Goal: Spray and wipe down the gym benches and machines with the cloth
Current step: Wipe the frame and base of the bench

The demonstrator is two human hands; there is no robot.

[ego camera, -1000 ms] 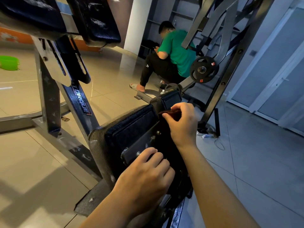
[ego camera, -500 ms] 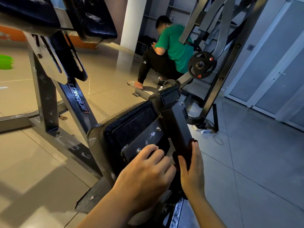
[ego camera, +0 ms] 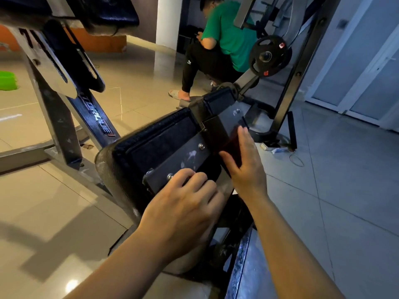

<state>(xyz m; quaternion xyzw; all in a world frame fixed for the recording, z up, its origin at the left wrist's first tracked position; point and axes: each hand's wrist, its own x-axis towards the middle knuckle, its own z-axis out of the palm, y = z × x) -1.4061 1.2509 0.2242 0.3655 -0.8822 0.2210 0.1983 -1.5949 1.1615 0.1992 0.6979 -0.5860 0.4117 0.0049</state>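
Observation:
A black padded seat of a gym machine fills the middle, seen from its underside with a metal mounting bracket bolted across it. My left hand grips the near end of that bracket, fingers curled over its edge. My right hand presses a dark red cloth flat against the square steel post beside the bracket, fingers straight and thumb out. Most of the cloth is hidden under my palm. No spray bottle is in view.
The machine's steel frame and upper pads stand at left. A person in a green shirt crouches behind by a weight plate. A green bowl sits far left. Cables lie on the tiled floor.
My right hand slid the cloth down the post from near its top, then back up a little. My left hand kept its grip on the bracket.

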